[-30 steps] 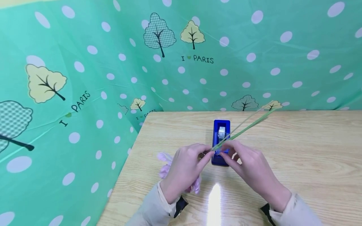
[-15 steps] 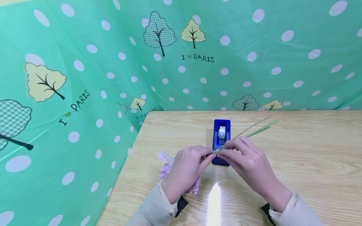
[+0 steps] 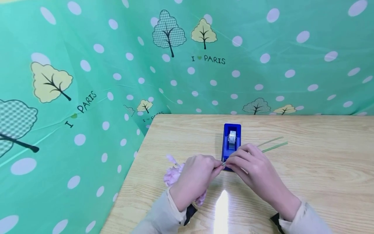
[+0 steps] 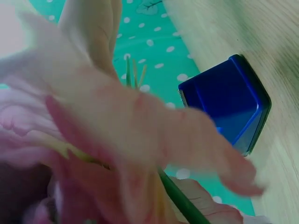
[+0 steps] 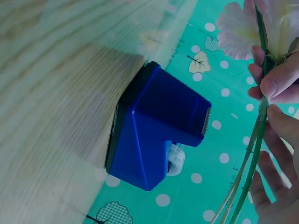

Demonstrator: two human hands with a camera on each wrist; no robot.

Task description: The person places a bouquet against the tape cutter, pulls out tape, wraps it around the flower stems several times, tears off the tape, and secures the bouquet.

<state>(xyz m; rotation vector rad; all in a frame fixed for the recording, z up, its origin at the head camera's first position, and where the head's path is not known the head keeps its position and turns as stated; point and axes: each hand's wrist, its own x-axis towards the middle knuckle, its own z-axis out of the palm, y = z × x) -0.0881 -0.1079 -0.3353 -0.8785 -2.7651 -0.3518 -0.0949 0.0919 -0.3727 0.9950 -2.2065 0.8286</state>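
My left hand [image 3: 197,172] pinches the green stems [image 5: 254,158] of pale pink artificial flowers [image 3: 173,175] just below the blooms. My right hand [image 3: 258,169] pinches the same stems right beside the left fingertips, its thumb and fingers on either side of them in the right wrist view. A pale, shiny patch shows on the stems between the two thumbs. The thin stem ends point away to the far right, beyond the right hand. Blurred petals [image 4: 140,126] cover much of the left wrist view and hide most of the left hand.
A blue tape dispenser [image 5: 159,126] with a roll of clear tape [image 3: 232,138] stands on the wooden table [image 3: 321,162], just behind the fingertips. Green polka-dot cloth [image 3: 248,42] hangs along the table's back and left sides.
Both hands come slightly lower and nearer the person, fingertips closer together. The stem ends swing down from above the table's back edge, and the right hand now covers more of the stems.
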